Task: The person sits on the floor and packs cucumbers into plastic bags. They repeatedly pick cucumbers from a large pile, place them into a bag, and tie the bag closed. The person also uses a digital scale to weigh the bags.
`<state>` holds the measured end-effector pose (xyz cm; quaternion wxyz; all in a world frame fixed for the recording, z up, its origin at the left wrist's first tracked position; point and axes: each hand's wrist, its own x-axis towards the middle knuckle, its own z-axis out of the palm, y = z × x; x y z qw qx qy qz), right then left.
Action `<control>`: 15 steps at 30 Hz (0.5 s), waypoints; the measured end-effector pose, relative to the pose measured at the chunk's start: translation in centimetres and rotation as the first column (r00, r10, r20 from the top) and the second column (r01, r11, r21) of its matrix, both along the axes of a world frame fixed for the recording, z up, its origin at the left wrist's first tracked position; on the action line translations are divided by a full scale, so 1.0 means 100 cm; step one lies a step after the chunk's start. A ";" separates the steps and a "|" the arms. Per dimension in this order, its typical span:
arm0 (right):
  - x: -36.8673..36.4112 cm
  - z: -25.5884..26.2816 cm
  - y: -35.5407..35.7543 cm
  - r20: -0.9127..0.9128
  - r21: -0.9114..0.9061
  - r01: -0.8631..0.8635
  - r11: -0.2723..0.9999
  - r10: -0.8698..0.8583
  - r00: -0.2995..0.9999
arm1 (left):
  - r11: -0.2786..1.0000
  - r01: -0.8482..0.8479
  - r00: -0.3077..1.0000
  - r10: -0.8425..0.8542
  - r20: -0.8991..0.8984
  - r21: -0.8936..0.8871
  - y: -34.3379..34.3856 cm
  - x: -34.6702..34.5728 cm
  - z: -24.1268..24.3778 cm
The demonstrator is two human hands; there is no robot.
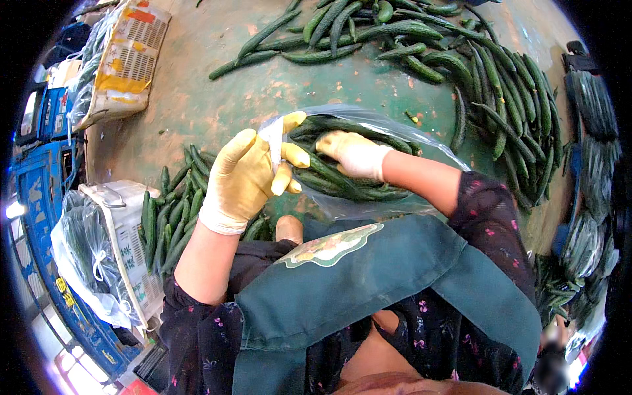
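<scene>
A clear plastic bag (340,109) lies before me with several long green cucumbers (330,182) inside. My left hand (256,170), in a yellowish glove, is at the left side of the bag's mouth. A gathered strip of its plastic runs between the spread fingers, which hold it. My right hand (353,154), gloved too, reaches into the bag and rests on the cucumbers. Its fingertips are partly hidden among them, so whether it grips one cannot be told.
Loose cucumbers (321,57) lie at the far side, with a large heap (523,113) at right. More cucumbers (170,224) lie at left beside a white crate (118,197) of bagged ones. A taped crate (131,54) stands upper left, near a blue vehicle (37,197). Filled bags (592,163) line the right.
</scene>
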<state>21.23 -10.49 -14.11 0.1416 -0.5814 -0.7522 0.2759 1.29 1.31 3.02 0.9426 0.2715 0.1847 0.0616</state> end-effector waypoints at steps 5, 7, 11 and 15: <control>0.010 -0.026 0.014 0.246 0.162 0.056 0.985 -0.095 0.965 | 0.996 -0.081 0.996 0.080 -0.033 -0.037 0.001 -0.011 -0.009; 0.010 -0.018 0.005 0.301 0.101 0.089 0.991 -0.115 0.947 | 0.998 -0.054 0.998 0.054 -0.023 -0.033 0.003 -0.011 -0.011; 0.012 0.013 0.005 0.324 -0.116 0.155 0.981 -0.110 0.940 | 0.997 -0.073 0.997 0.072 -0.028 -0.032 0.003 -0.012 -0.009; 0.011 -0.001 0.035 0.345 -0.218 0.121 0.968 -0.040 0.938 | 0.998 -0.056 0.998 0.055 -0.027 -0.025 0.003 -0.012 -0.009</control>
